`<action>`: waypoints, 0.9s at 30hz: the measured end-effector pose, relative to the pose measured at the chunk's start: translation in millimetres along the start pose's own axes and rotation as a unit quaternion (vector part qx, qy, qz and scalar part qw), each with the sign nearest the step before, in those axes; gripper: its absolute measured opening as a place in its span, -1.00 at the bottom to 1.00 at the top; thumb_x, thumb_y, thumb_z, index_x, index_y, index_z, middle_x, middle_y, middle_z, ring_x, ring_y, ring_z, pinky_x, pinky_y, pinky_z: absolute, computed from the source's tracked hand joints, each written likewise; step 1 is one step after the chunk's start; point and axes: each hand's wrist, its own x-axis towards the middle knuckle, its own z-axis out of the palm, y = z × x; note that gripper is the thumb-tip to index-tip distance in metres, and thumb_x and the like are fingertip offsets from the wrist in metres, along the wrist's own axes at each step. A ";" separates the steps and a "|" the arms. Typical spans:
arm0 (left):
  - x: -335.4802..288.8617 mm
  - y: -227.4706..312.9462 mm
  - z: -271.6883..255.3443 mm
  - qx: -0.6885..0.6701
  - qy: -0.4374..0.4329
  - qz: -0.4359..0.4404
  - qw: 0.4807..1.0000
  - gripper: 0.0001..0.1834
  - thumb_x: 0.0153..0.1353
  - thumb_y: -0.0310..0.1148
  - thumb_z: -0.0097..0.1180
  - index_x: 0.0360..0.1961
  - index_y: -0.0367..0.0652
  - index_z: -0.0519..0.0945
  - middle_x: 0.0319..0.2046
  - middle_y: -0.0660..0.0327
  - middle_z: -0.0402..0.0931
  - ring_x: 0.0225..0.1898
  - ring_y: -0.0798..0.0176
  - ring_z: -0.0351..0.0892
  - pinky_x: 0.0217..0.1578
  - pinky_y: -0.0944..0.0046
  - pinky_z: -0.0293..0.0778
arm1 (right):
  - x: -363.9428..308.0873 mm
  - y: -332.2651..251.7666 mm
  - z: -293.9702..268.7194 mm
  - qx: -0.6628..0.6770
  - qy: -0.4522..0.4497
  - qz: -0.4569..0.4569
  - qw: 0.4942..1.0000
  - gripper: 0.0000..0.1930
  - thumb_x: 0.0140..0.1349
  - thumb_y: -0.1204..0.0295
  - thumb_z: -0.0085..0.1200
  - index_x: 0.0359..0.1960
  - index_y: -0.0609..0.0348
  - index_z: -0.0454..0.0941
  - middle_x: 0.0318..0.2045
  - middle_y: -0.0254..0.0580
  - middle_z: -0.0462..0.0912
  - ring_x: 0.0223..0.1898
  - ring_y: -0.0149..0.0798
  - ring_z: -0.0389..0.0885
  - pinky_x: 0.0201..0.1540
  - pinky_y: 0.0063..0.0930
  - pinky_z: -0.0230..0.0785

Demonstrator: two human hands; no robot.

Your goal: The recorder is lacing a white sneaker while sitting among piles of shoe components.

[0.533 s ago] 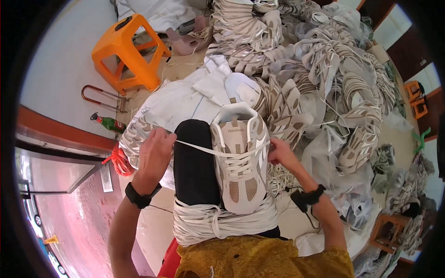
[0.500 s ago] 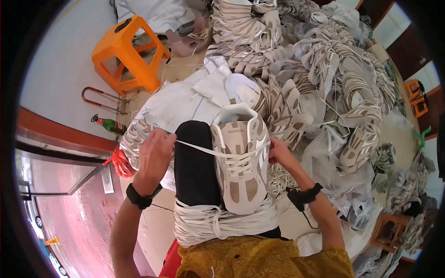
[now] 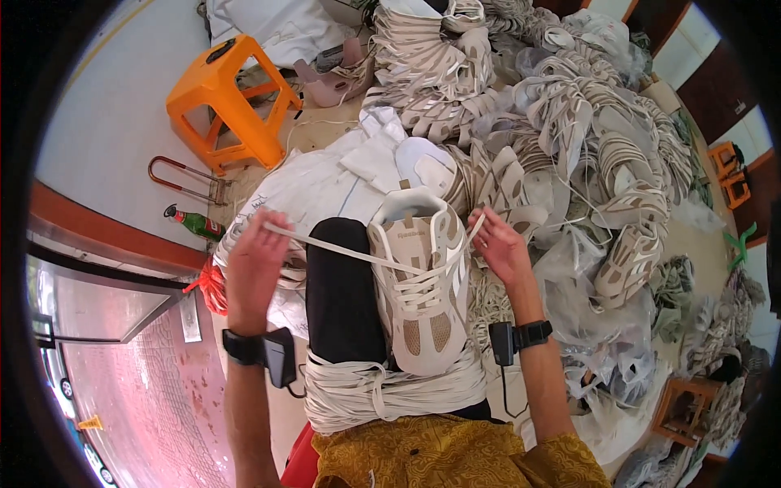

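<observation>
Left hand (image 3: pixel 255 264) moved clear of knee (image 3: pixel 338 281).

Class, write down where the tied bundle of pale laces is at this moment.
In the head view, the bundle of laces lies across the person's thighs at lower centre, between the toe of the shoe and the mustard patterned top.

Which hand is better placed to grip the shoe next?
Probably the right hand: it is close beside the shoe, while the black-clad leg lies between the shoe and the left hand. Both hands have lace at their fingers.
</observation>
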 end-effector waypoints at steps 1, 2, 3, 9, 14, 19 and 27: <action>0.8 10.6 -8.5 0.012 -0.028 0.016 0.999 -0.72 0.24 -0.36 -0.21 -0.13 -0.35 0.33 -0.20 0.13 0.34 -0.03 0.21 0.28 0.08 0.23 0.17 | 1.8 -5.6 -0.1 0.025 -0.025 -0.044 0.998 -0.35 0.01 0.45 0.00 0.17 0.27 0.03 0.12 -0.13 0.23 0.14 -0.17 0.21 0.09 -0.36 0.12; -2.1 22.0 -17.7 0.011 -0.027 0.015 0.999 -0.72 0.24 -0.36 -0.21 -0.13 -0.35 0.33 -0.20 0.13 0.34 -0.03 0.21 0.28 0.08 0.23 0.17 | 4.5 -12.0 3.0 0.065 -0.059 -0.053 0.995 -0.36 0.02 0.47 -0.02 0.17 0.26 0.04 0.11 -0.11 0.23 0.16 -0.18 0.17 0.09 -0.38 0.12; -4.8 35.4 -27.1 0.040 0.029 0.030 0.998 -0.71 0.24 -0.38 -0.20 -0.08 -0.35 0.32 -0.17 0.14 0.34 -0.03 0.25 0.29 0.09 0.26 0.16 | 5.4 -19.2 8.6 0.067 -0.058 -0.053 0.995 -0.36 0.02 0.47 -0.02 0.17 0.26 0.04 0.11 -0.11 0.23 0.16 -0.18 0.17 0.09 -0.38 0.12; -32.3 144.3 -127.7 0.346 0.049 0.156 0.924 -0.61 0.21 -0.49 -0.14 0.07 -0.32 0.26 -0.08 0.17 0.34 -0.04 0.36 0.31 0.05 0.41 0.15 | -13.7 -124.4 30.5 -0.085 -0.054 -0.185 0.978 -0.60 0.00 0.60 -0.03 -0.05 0.32 0.26 -0.23 -0.20 0.38 -0.13 -0.32 0.35 0.00 -0.45 0.20; -58.1 253.0 -218.7 0.124 0.265 0.212 0.932 -0.69 0.23 -0.43 -0.16 -0.06 -0.43 0.33 -0.16 0.05 0.40 -0.02 0.22 0.34 0.09 0.31 0.25 | -48.7 -254.4 -35.0 -0.136 0.003 -0.253 0.958 -0.68 0.16 0.52 -0.13 -0.05 0.39 0.28 -0.24 -0.18 0.42 -0.15 -0.29 0.39 0.01 -0.43 0.23; -107.3 361.0 -300.7 0.496 0.273 0.229 0.792 -0.63 0.21 -0.48 -0.17 0.01 -0.50 0.23 -0.03 -0.12 0.28 0.01 0.04 0.32 0.10 0.22 0.27 | -95.9 -385.5 -113.3 -0.201 -0.122 -0.213 0.948 -0.66 0.19 0.51 -0.15 0.00 0.39 0.27 -0.12 -0.09 0.44 -0.06 -0.29 0.40 0.05 -0.45 0.25; -217.7 383.0 -290.0 0.311 0.486 0.301 0.759 -0.57 0.21 -0.40 -0.13 -0.01 -0.56 0.21 -0.06 -0.15 0.28 0.01 0.01 0.33 0.09 0.23 0.29 | -122.5 -490.7 -139.1 -0.264 0.183 -0.326 0.889 -0.74 0.16 0.46 -0.05 -0.14 0.35 0.38 -0.23 -0.16 0.50 -0.21 -0.32 0.48 -0.11 -0.49 0.37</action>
